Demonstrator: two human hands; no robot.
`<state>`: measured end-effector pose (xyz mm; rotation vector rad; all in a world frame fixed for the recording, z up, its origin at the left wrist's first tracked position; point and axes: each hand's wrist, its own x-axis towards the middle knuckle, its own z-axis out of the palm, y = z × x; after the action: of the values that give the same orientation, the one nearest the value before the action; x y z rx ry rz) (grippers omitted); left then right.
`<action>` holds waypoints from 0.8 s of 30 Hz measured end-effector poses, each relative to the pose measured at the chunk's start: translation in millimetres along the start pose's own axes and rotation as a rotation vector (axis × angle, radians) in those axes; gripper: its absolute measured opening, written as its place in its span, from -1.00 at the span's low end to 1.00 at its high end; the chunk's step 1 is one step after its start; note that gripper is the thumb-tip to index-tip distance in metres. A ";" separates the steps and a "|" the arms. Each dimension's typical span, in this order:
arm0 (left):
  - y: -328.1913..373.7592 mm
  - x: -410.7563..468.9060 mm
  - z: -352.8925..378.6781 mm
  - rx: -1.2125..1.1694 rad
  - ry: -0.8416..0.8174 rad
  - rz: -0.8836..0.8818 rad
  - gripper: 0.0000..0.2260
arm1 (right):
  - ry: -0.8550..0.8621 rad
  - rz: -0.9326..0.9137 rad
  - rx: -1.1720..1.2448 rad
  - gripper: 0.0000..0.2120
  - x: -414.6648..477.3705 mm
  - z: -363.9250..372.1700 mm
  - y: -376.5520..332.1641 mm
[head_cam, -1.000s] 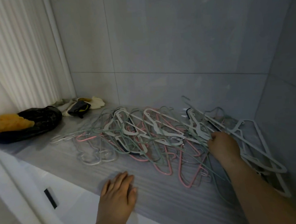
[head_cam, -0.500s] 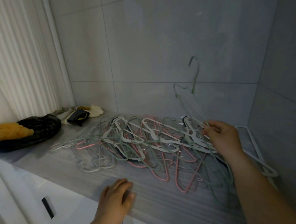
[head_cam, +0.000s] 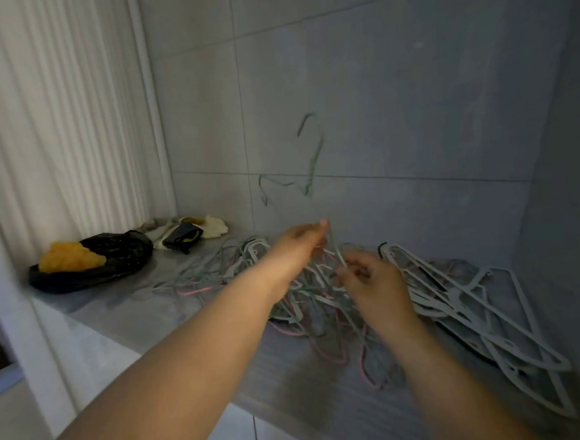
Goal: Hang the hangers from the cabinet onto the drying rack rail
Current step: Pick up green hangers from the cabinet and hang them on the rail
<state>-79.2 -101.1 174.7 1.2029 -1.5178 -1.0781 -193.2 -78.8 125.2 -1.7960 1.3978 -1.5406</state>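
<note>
Head view, both hands over the table [head_cam: 123, 310]. A green hanger [head_cam: 315, 149] stands raised above the heap, hook uppermost against the tiled wall [head_cam: 410, 91], its thin frame blurred.

The right hand [head_cam: 375, 282] holds this hanger by its lower wire, fingers [head_cam: 354, 270] curled in a narrow pinch. The left hand [head_cam: 297, 245] reaches in from the left with its fingers stretched nearly straight and their tips at the same wire. Blur hides whether they grip it.

The pile of hangers [head_cam: 458, 297] lies tangled on the table below both hands. Thin pink and green wire ones are in the middle, and broader pale plastic ones lie toward the right corner.

At the left end of the table sits a black bag [head_cam: 119, 252], open at the top, with an orange lump [head_cam: 68, 257] resting in its mouth. Just behind the bag, against the wall, lie pale cloths [head_cam: 213, 227] with a small dark item [head_cam: 181, 236] on top of them. A white pleated curtain [head_cam: 51, 116] hangs at far left.
</note>
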 end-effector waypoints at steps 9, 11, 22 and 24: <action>1.0 -8.0 -43.9 -0.213 0.245 -0.042 -0.67 | -0.170 -0.111 0.016 -0.85 -23.9 56.8 -10.0; 0.5 -22.6 -59.7 -0.227 0.263 -0.056 -0.70 | -0.236 -0.136 0.060 -0.85 -30.0 67.8 -13.8; 32.1 -166.2 -167.4 0.174 0.565 -0.007 -0.78 | -0.138 -0.397 -0.053 -0.73 -42.6 95.5 -91.7; 37.6 -213.4 -185.1 0.282 0.617 -0.012 -0.83 | 0.009 -0.466 -0.101 -0.64 -50.7 103.4 -117.9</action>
<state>120.3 95.9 225.8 1.5595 -1.1905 -0.4317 -44.9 -16.1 160.5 -2.2993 1.1263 -1.7201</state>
